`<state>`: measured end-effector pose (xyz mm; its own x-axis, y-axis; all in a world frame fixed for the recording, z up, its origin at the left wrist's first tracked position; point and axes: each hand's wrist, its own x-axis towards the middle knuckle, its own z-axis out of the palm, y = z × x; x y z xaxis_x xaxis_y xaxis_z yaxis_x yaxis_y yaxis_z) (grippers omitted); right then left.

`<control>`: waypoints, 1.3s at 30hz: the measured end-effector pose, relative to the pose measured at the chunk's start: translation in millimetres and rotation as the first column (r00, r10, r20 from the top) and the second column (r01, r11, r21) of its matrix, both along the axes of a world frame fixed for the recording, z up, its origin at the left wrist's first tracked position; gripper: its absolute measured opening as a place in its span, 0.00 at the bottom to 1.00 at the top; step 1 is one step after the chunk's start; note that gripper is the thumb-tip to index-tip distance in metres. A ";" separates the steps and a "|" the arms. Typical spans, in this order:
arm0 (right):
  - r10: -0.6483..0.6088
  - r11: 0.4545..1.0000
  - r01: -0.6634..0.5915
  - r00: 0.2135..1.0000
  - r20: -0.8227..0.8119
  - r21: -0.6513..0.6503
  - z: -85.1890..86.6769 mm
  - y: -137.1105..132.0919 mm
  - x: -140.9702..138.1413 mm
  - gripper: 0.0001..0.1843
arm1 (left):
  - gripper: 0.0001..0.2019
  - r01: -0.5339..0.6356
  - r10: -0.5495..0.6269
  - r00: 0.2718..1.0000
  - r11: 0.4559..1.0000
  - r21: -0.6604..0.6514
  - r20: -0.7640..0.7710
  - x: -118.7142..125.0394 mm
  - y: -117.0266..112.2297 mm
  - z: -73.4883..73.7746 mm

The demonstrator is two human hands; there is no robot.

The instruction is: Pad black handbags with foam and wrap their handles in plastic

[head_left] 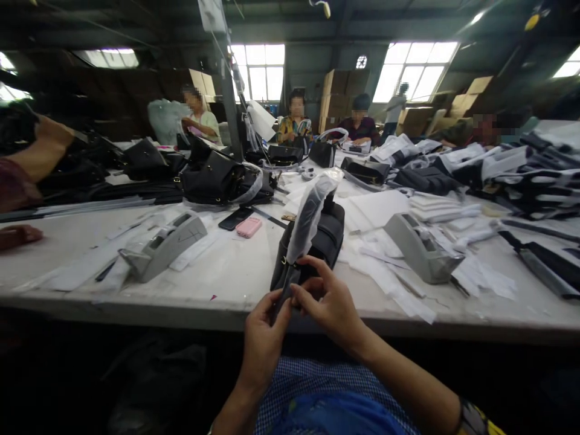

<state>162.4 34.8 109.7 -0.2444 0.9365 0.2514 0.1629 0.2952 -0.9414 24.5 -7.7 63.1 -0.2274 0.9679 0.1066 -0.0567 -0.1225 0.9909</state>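
Note:
A black handbag (330, 232) stands at the table's front edge, straight ahead of me. Its raised handle (309, 219) is wrapped in white, translucent packing material. My left hand (266, 329) pinches a dark strap (284, 296) at the bag's near end, thumb and fingers pressed together. From the right, my right hand (327, 299) reaches to the same spot, thumb and index finger close to the strap and the foot of the wrapped handle. Gold-coloured fittings show beside the fingers. What lies between the right fingertips is partly hidden.
Grey tape dispensers (168, 244) stand left and right of the bag. A black phone (234, 219) and a pink case (249, 227) lie behind. White sheets (378, 208), more black bags (212, 175) and a wrapped pile (498, 175) cover the table. A co-worker's arm (45, 145) extends from the left.

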 end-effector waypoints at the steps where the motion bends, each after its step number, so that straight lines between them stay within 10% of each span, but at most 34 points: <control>1: -0.037 0.999 0.036 0.999 0.037 0.030 -1.2 1.2 -1.7 0.20 | 0.16 0.006 -0.006 1.000 1.000 -0.002 0.002 -0.7 -0.5 -0.2; 8: -0.129 0.991 0.122 0.983 0.127 0.063 -6.2 -0.7 0.2 0.13 | 0.19 0.093 -0.071 0.983 0.988 -0.126 0.168 -2.6 -5.2 6.4; 16: 0.017 0.955 -0.084 0.974 -0.228 -0.285 -15.5 -5.7 2.3 0.13 | 0.18 0.227 -0.123 0.913 0.945 -0.236 0.389 -7.2 -10.9 16.3; 39: -0.094 0.980 0.087 0.995 -0.030 -0.180 -20.1 1.3 -11.2 0.08 | 0.19 0.408 -0.188 0.815 0.857 -0.314 0.548 -3.6 -13.6 16.1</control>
